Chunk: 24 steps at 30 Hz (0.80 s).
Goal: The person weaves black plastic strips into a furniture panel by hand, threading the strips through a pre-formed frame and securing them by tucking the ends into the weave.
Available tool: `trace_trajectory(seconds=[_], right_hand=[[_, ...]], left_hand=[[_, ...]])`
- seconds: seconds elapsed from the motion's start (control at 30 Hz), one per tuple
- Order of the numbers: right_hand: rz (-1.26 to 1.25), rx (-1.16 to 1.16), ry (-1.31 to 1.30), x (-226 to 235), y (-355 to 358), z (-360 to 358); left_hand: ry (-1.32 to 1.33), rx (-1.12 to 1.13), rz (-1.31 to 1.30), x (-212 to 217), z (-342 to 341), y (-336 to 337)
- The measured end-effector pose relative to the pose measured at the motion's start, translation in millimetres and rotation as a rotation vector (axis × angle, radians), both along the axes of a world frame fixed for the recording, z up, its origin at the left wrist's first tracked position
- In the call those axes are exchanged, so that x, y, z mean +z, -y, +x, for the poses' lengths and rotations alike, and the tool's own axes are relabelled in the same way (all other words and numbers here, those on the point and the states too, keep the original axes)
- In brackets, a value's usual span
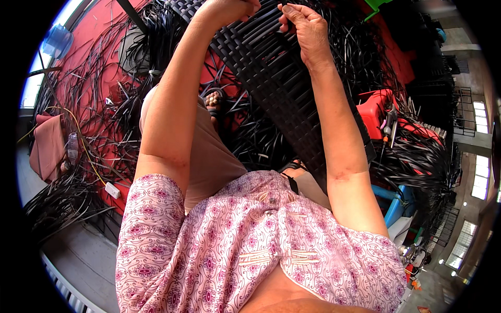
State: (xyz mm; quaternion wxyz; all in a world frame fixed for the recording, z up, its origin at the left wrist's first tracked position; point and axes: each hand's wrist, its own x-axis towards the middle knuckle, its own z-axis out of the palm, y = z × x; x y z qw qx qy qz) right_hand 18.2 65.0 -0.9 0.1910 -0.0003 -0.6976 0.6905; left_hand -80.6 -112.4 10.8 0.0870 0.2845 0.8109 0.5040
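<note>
Between my arms lies a black woven panel (pixel 250 57) of flat strips, its weave tight along the edge and looser slats toward the middle. Over its far end is my left hand (pixel 229 9), fingers curled and partly cut off by the upper edge; what they hold is hidden. My right hand (pixel 309 32) is across from it, above the panel, thumb and forefinger pinched on the end of a thin black strip (pixel 282 5). Many loose black strips (pixel 360 47) lie heaped beside the panel.
Black strips are scattered over the red floor covering (pixel 86 57) at left. A red plastic stool or bin (pixel 373 112) with tools (pixel 389 125) stands at right, near a blue object (pixel 396 203). A yellow cable ends in a white plug block (pixel 112 190). A water jug (pixel 57 41) is far left.
</note>
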Motion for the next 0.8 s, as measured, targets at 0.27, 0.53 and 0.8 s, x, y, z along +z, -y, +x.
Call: trace_trajectory(seconds=[0.27,0.53,0.8], right_hand=[[0.032,0.008,-0.004,2.0,-1.6,-4.9],[0.138,-0.017,0.125,23.4,14.3,-10.6],[0.068,-0.016,0.073,-6.7,-1.4,-28.5]], left_hand=[[-0.013,-0.022,0.031,-4.8,-4.9,-1.6],[0.064,-0.094,0.008,-11.5,-15.3,-1.2],[-0.095,-0.099,-0.146,-28.9,-26.0,-8.8]])
